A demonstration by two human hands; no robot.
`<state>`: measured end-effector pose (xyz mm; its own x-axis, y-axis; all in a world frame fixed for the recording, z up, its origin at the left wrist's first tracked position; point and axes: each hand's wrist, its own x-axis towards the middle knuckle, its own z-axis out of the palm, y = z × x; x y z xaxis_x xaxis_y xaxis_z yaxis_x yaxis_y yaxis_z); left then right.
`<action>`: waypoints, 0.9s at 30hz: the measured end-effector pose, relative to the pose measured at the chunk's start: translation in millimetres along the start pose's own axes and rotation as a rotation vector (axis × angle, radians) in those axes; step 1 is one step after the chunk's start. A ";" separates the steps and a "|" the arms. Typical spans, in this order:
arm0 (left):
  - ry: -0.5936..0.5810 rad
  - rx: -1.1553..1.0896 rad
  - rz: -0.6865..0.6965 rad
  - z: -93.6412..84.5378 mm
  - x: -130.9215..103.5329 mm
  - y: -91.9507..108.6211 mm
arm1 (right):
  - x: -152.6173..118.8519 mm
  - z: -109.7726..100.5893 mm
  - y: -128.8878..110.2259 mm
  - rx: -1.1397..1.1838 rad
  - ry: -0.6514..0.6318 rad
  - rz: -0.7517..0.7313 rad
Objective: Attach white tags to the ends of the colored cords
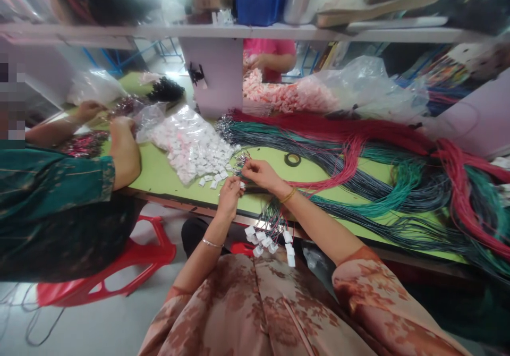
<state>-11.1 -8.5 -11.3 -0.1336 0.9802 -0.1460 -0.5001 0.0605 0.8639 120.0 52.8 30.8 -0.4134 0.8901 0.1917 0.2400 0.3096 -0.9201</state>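
My left hand is closed at the table's front edge, pinching a small white connector between thumb and fingers. Just above and to its right, my right hand is closed in a pinch near the metal-tipped ends of the wires; what lies between its fingertips is too small to make out. A clear plastic bag of white connectors lies left of my hands, with several loose connectors spilled before it. Wires ending in white connectors hang over the front edge below my right wrist.
Long bundles of red wires, green wires and dark wires stretch rightward. A roll of black tape lies behind my right hand. A co-worker's arm is at left, beside a red stool. A shelf crosses above.
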 end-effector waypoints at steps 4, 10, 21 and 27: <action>-0.024 -0.074 -0.038 -0.5 1.4 -0.3 | -25.6 -2.8 2.5 -0.037 0.048 0.005; -0.067 -0.119 -0.099 4.0 4.1 -1.3 | -50.1 0.3 8.5 -0.076 0.122 0.032; -0.071 -0.010 -0.054 8.5 4.8 -6.0 | -52.8 8.8 15.1 -0.305 0.164 -0.101; -0.008 0.035 -0.033 10.1 10.0 -13.8 | -49.7 4.2 24.2 -0.321 0.137 -0.109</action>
<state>3.2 2.3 -19.8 -0.1106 0.9791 -0.1709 -0.4741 0.0992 0.8749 142.7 14.6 -2.4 -0.3353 0.8758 0.3471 0.4730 0.4751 -0.7420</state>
